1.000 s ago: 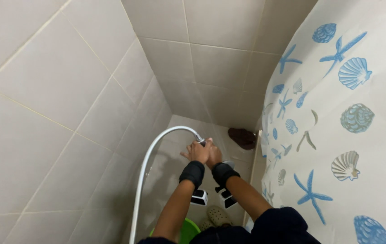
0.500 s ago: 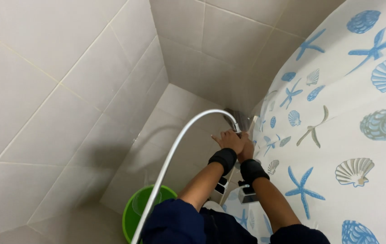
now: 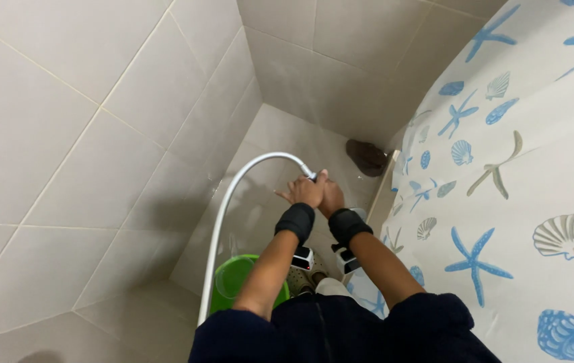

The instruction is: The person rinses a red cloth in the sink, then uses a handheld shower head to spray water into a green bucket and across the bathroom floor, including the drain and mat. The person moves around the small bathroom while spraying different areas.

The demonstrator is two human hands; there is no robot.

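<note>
The shower hose [image 3: 233,195] end is gripped by both the left hand [image 3: 305,191] and right hand [image 3: 331,197], closed together above the floor's far corner; the green bucket [image 3: 233,282] appears unfilled.

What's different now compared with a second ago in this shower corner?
Both hands, left hand and right hand, stay clasped together on the end of the white hose. The view has swung, bringing the green bucket into sight. The dark patch on the floor and the seashell curtain are unchanged.
</note>
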